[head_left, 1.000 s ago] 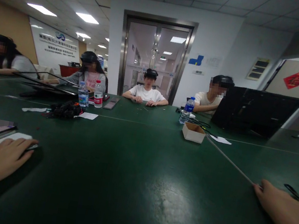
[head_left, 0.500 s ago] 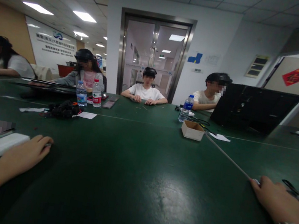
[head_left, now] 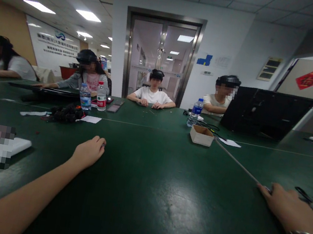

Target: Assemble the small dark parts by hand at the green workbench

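Silvery, probably light and stiff, a small item point(head_left: 267, 189), best pinched edgewise, is touching the right hand point(head_left: 294, 209); the left hand point(head_left: 88, 152) is curling, each grip's hold unclear.

Apparently an office: lettered sign point(head_left: 55, 42), monitor point(head_left: 267, 114), glass doors point(head_left: 160, 59).

A dark green table point(head_left: 141, 170) carries an open box point(head_left: 201, 136), with a blue-capped bottle point(head_left: 195, 113) just behind it. Right of the box lie a sheet of paper point(head_left: 232, 143) and, farther back, a black monitor point(head_left: 266, 114). Left of the box are a black bundle point(head_left: 68, 113), a red-capped bottle point(head_left: 101, 97) and, nearer the camera, a white device point(head_left: 19, 147), partly blurred.
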